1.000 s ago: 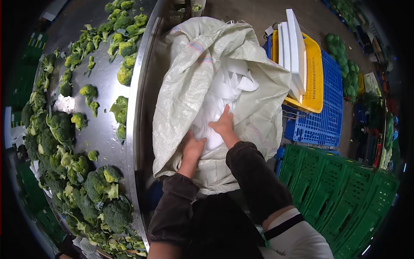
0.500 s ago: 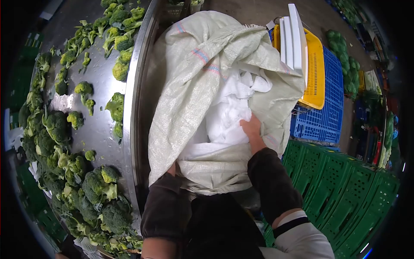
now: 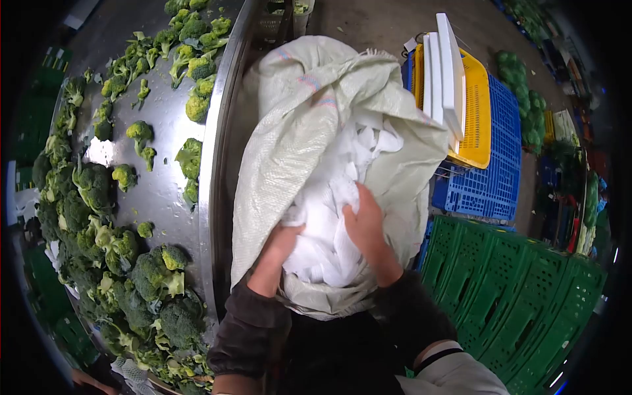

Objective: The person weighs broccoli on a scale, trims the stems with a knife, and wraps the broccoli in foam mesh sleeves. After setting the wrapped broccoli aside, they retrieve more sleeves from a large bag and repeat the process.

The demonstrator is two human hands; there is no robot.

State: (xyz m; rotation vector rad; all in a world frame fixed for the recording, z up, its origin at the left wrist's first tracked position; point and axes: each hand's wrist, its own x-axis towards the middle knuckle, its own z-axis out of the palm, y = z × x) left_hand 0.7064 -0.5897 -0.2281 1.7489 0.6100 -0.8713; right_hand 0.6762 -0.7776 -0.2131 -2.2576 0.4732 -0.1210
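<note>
A large woven sack (image 3: 289, 138), pale green-white with faint red and blue stripes, lies with its mouth folded open toward me. Inside it sits a loose bundle of soft white netting (image 3: 322, 210), crumpled and finely ribbed. At the left side of the bundle, my left hand (image 3: 282, 242) grips the netting, its fingertips sunk in the folds. My right hand (image 3: 364, 220) is closed on the other side, thumb showing and fingertips partly hidden by the white material.
Left of the sack runs a steel table (image 3: 168, 224) with a raised edge, strewn with broccoli (image 3: 148, 273). To the right are white foam boards (image 3: 444, 85), a yellow crate (image 3: 475, 112), a blue crate (image 3: 480, 191) and several green crates (image 3: 507, 283).
My left hand has come up from behind the sack's near edge into the opening. The right hand has shifted left and down, and the white netting is bunched nearer me.
</note>
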